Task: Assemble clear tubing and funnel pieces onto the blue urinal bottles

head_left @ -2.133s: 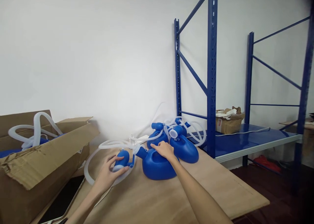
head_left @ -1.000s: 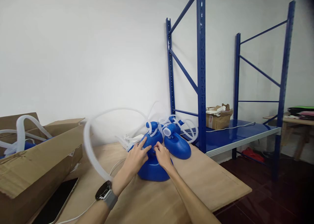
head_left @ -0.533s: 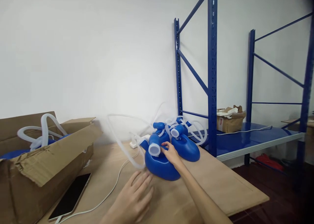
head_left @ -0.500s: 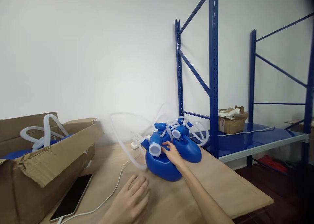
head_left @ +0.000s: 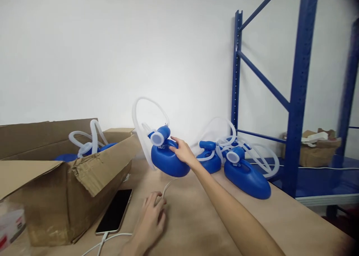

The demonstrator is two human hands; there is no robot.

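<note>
Above the table, my right hand [head_left: 181,149] is closed round the handle of a blue urinal bottle [head_left: 170,163]. The bottle has a pale round cap at its mouth, and a translucent white hose loops up and left from it. My left hand [head_left: 151,213] rests low over the table, fingers loosely bent and apart, holding nothing. A white cable passes beside its fingertips. Right of the held bottle stand two more blue urinal bottles with hoses, a nearer one [head_left: 246,179] and one behind it [head_left: 209,162].
At left, an open cardboard box [head_left: 98,173] holds more blue bottles and hoses. A phone [head_left: 114,211] with a white charging cable lies beside it on the wooden table [head_left: 196,218]. Blue metal shelving [head_left: 298,98] rises at right, with a smaller carton [head_left: 319,151] on it.
My right hand has lifted the urinal bottle off the table, away from the other two, and its hose has swung up. My left hand stays low. The view has turned left.
</note>
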